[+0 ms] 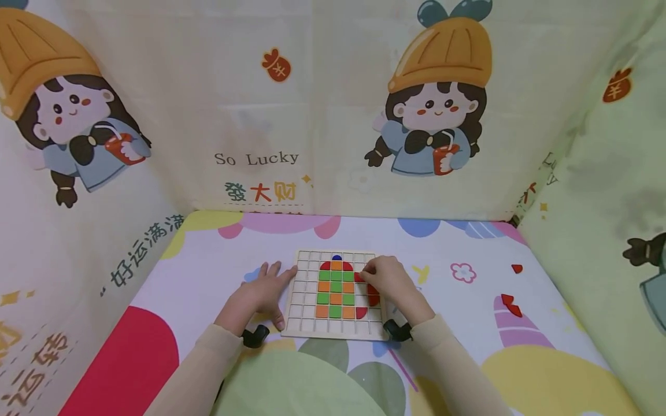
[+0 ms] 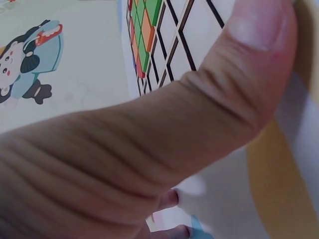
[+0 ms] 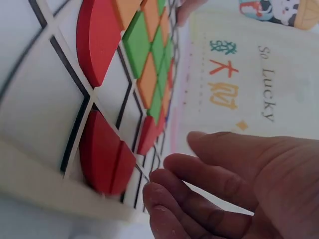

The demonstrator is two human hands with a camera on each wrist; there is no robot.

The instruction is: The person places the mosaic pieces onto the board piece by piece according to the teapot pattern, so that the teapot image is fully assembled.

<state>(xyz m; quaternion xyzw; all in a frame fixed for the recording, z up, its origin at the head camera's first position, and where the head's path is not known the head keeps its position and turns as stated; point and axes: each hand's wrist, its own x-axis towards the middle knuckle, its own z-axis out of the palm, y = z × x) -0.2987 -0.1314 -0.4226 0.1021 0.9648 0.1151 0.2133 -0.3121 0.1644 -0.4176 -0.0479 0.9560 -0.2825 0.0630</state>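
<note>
A wooden grid board (image 1: 302, 294) lies on the table, with green and orange square tiles (image 1: 335, 287) set in a block on it. Red rounded pieces sit along its edges, and a blue piece (image 1: 337, 257) tops the block. My left hand (image 1: 262, 293) rests at the board's left edge, fingers spread, thumb near the lower corner. My right hand (image 1: 391, 283) is over the right side, fingertips at a red piece (image 1: 359, 277). In the right wrist view its fingers are bent, with nothing visible between them. Two red pieces (image 3: 104, 154) lie nearer the board's right rim.
Loose red pieces (image 1: 510, 306) lie on the patterned tablecloth to the right, with another red piece (image 1: 517, 268) farther back. Printed cloth walls (image 1: 338, 127) stand behind the table and on both sides. Dark wrist cameras (image 1: 255, 336) sit at both cuffs.
</note>
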